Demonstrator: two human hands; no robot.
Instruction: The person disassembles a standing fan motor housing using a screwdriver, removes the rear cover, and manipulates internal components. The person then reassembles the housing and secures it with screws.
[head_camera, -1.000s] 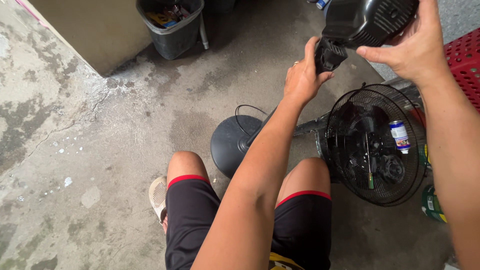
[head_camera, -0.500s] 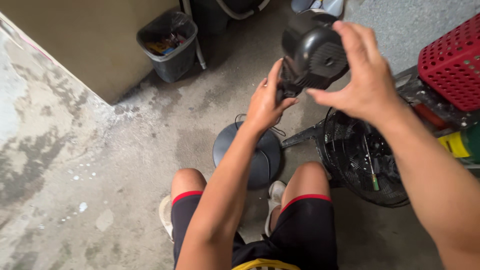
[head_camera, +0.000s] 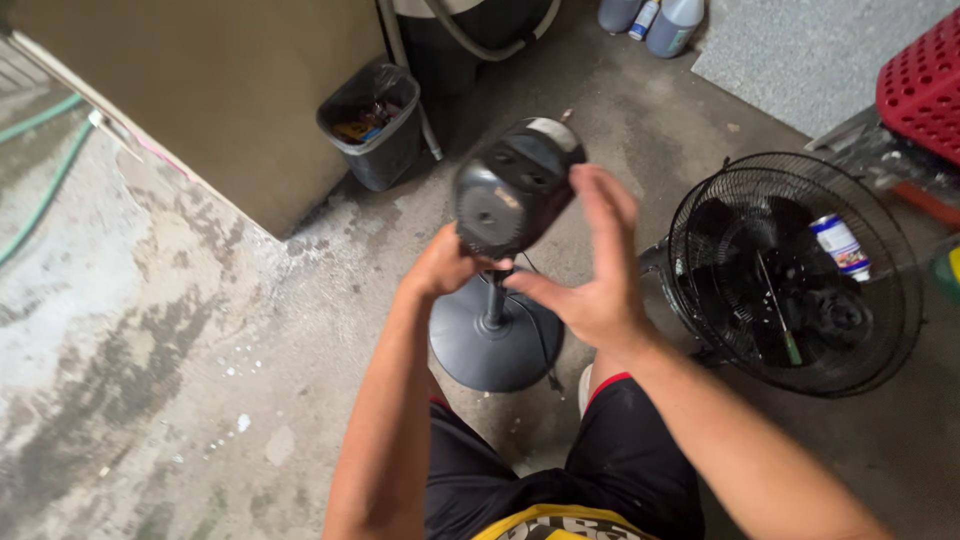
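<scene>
Black fan motor housing (head_camera: 512, 190) held up over its round stand base (head_camera: 497, 338).
The left hand (head_camera: 445, 268) grips its underside, fingers curled shut; the right hand (head_camera: 598, 265) cups the side, its fingers pressed together.

Fan grille (head_camera: 800, 275) is lying on the concrete floor (head_camera: 200, 400) with a spray can (head_camera: 840, 245) sitting in it; lined bin (head_camera: 375, 125) standing by the wall, red crate (head_camera: 925, 85) peeking in top right.

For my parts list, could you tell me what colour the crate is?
Red, with rows of small holes; the crate shows in the head view.
</scene>
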